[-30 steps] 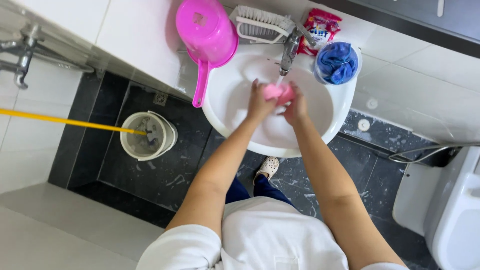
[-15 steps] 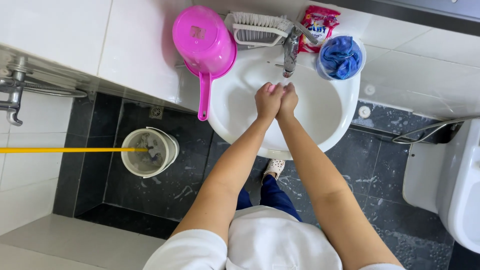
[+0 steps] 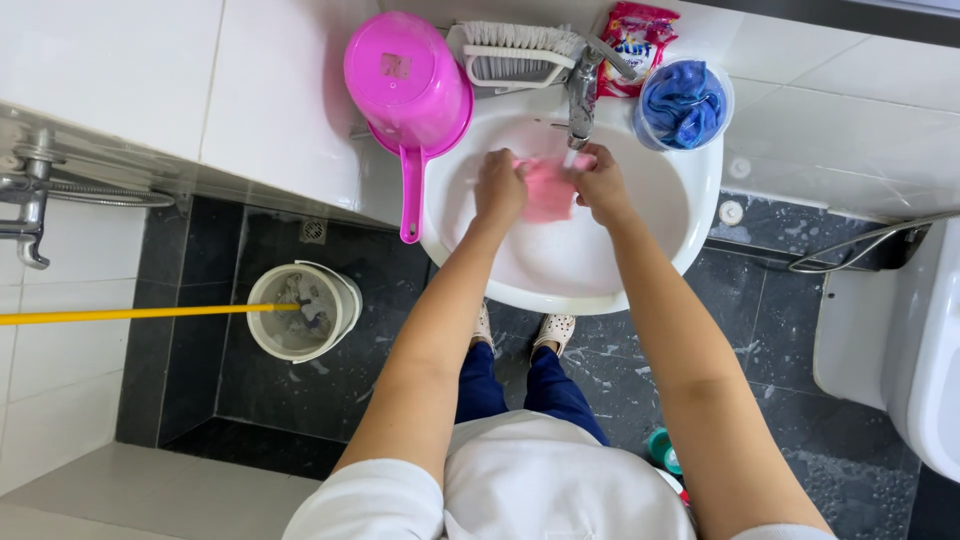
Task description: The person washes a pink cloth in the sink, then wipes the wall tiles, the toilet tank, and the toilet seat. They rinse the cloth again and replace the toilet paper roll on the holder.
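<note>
under the chrome faucet (image 3: 582, 95) i see the pink cloth (image 3: 547, 188) stretched crosswise, left hand (image 3: 499, 187) and right hand (image 3: 598, 183) each clamped on an end.

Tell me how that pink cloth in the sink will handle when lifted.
Probably floppy: the pink cloth sags and bunches between the left hand and right hand. Likely wet and heavier than it looks, since it sits under the faucet.
</note>
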